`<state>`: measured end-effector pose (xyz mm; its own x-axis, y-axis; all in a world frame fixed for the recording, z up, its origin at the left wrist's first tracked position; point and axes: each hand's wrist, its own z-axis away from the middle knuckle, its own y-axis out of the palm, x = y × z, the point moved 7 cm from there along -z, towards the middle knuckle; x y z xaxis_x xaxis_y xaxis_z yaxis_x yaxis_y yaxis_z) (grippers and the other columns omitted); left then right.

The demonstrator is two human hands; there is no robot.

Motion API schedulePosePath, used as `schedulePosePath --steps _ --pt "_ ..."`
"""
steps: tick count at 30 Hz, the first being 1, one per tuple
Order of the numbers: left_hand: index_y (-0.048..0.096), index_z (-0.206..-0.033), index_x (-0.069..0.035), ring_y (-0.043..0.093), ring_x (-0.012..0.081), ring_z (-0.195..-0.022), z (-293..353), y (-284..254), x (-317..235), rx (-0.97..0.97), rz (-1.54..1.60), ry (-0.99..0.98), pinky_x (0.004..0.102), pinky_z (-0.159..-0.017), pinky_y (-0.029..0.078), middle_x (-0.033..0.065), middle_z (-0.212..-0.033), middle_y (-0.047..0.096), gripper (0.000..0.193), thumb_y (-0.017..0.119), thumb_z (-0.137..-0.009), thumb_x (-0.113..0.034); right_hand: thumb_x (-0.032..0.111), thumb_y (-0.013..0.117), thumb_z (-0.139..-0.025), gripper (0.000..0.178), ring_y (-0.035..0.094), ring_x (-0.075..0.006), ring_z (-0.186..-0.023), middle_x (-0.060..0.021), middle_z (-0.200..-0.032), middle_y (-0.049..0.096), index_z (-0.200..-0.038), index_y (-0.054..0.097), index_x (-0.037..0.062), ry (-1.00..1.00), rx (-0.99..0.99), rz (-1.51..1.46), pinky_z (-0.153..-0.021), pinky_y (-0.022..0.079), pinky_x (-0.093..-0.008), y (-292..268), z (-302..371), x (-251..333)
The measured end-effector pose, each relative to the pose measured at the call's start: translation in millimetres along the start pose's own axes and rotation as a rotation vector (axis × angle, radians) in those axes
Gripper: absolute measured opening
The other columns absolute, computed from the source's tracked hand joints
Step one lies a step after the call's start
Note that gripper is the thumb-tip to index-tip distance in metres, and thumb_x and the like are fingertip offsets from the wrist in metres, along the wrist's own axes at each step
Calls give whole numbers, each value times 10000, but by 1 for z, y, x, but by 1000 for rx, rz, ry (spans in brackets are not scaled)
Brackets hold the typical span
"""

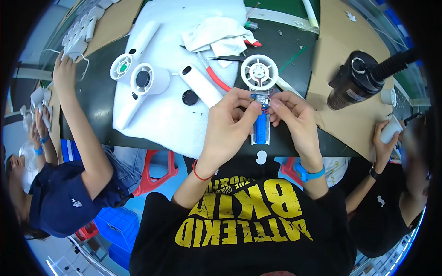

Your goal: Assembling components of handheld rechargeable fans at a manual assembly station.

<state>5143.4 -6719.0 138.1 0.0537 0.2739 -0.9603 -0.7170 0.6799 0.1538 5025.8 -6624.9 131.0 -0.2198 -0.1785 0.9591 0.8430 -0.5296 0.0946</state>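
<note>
The person seems to be settling the circuit board (261,99) into the open white handle (269,134); doing this well is likely calling for light fingertips, pressing on the board's edges rather than its small parts; the red wires (271,92) running near the fan head (259,72) are probably needing slack, since a pinch or tug could be loosening a joint; keeping the blue battery (261,129) lying flat would be helping the board sit level; the board is lying just on the near side of the fan head, with the battery lying farther off on that same side; the left hand (234,115), near and left of the fan head, is pinching the board's left edge between thumb and fingers; the right hand (297,113), near and right of the fan head, is bringing its fingertips against the board's right edge, though whether they are clamping board or wire I cannot tell; both hands are working close together, with the board lying between their fingertips.
</note>
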Motion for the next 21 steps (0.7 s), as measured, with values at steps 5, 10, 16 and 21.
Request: schedulePosePath --steps 5,10,16,21 --pt "550 -1038 44 536 56 -591 -1 2 5 62 -29 -30 174 -526 420 72 -826 635 170 593 -920 -70 160 577 -940 199 579 -95 -726 -44 -833 621 -1022 596 -20 -8 35 -20 -659 465 -225 -2 0 -1" --pt "548 -1005 34 538 56 -597 0 2 4 58 6 -34 180 -537 425 68 -817 633 134 592 -916 -57 151 575 -941 186 580 -100 -723 -46 -828 620 -1011 595 -20 13 27 -18 -658 466 -228 -3 -1 -1" --pt "542 -988 29 544 53 -615 1 2 3 70 -24 -53 181 -550 430 62 -802 635 121 592 -915 -53 142 574 -941 176 572 -93 -713 -41 -815 615 -1006 595 -20 3 -3 15 -651 459 -224 -2 -1 2" --pt "538 -990 32 555 60 -621 2 1 2 61 -27 -38 186 -555 438 64 -797 637 129 600 -912 -49 148 576 -941 181 570 -90 -713 -40 -812 614 -1011 597 -17 -5 6 25 -650 455 -219 -1 -1 2"
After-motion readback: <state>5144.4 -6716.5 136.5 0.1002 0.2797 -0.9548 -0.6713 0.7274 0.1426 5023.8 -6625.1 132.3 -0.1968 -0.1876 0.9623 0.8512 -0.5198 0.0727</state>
